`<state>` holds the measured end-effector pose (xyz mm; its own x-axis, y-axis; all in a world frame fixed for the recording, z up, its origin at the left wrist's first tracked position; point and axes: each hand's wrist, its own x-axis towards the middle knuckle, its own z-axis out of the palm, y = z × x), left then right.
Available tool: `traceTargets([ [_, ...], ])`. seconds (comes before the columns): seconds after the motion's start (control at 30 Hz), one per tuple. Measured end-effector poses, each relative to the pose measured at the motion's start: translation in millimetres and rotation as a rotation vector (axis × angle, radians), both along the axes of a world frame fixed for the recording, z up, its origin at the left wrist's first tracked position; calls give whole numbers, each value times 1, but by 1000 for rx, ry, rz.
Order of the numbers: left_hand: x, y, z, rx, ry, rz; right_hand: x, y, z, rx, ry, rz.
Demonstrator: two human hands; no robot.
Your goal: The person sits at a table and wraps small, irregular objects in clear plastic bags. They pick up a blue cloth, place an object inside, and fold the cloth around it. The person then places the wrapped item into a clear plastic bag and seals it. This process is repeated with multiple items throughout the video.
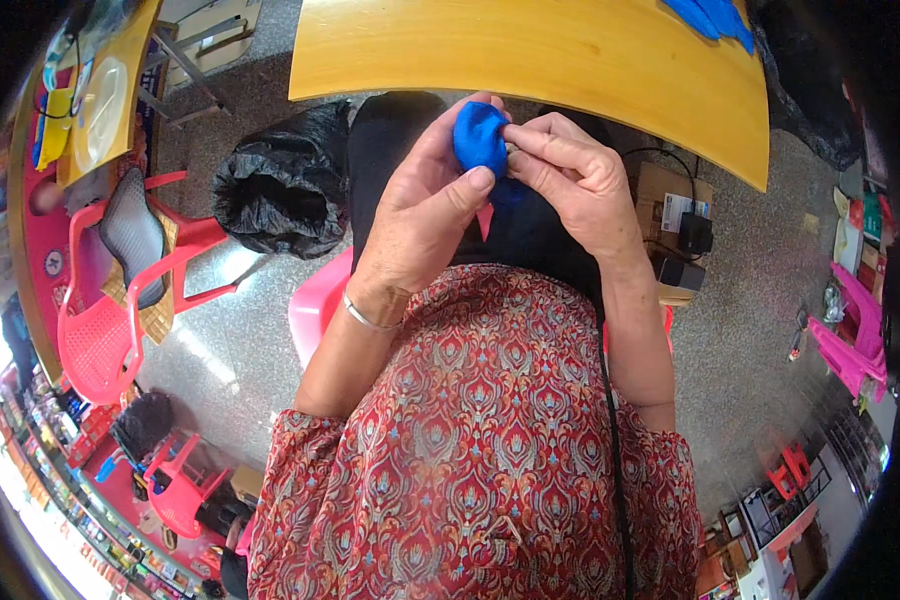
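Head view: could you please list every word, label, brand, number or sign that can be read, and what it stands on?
None can be read with certainty.
White label on the cardboard box: print too small.
Packaged goods at lower left: too small and blurred.
Held blue fabric: no lettering shows.

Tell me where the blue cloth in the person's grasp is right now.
In the head view, the blue cloth is at upper centre, held between the left hand and right hand, by the yellow table's near edge.
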<state>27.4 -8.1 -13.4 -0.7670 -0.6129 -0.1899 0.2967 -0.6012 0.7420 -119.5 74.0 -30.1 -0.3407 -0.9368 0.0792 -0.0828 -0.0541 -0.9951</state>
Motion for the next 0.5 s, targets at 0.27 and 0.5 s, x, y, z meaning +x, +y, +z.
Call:
traceTargets([
  [0.27,1,-12,1,149,96,10,12,-6,6,-125,272,-76],
  [0.5,4,-15,8,104,8,-73,4,-1,7,32,47,-26],
])
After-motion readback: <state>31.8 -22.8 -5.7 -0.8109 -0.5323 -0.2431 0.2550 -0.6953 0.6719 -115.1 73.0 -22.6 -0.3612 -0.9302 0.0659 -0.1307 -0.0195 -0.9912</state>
